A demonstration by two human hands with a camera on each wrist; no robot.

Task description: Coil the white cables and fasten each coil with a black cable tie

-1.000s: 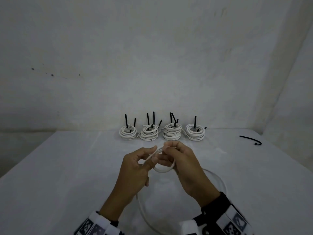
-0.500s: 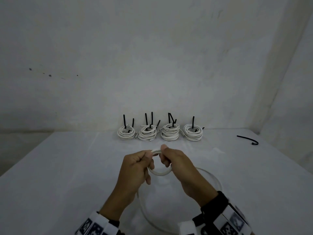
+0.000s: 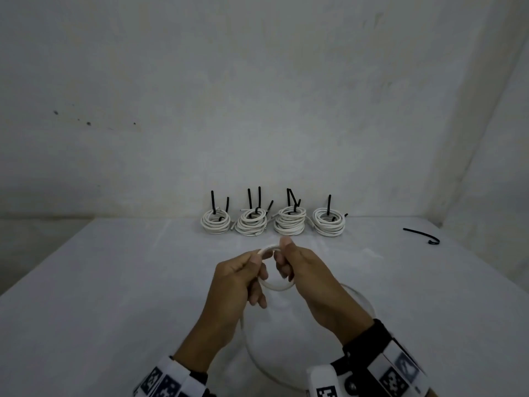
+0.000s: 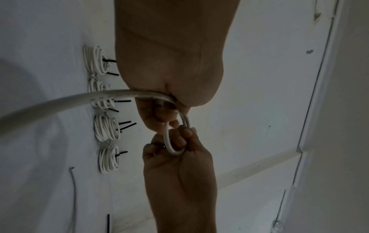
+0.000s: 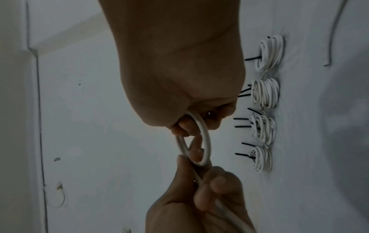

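Above the white table [image 3: 114, 296], both my hands hold one small loop of white cable [image 3: 276, 287]. My left hand [image 3: 246, 270] pinches its left side between thumb and fingers, and the cable [image 4: 60, 100] runs out under that palm. My right hand [image 3: 289, 262] pinches the loop's right side, fingers curled through the ring [image 5: 205, 141]. The slack of the cable [image 3: 363, 299] lies in a wide arc on the table beneath my wrists. Several tied white coils [image 3: 289, 222] with black ties sticking up stand in a row at the back.
A loose black cable tie [image 3: 420, 234] with a hooked end lies at the table's far right. The grey wall [image 3: 257, 110] rises straight behind the coils, and a side wall closes in on the right.
The loop between my hands has shrunk and tightened into a neat small ring. Both hands have closed in on it and shifted slightly towards the coils.
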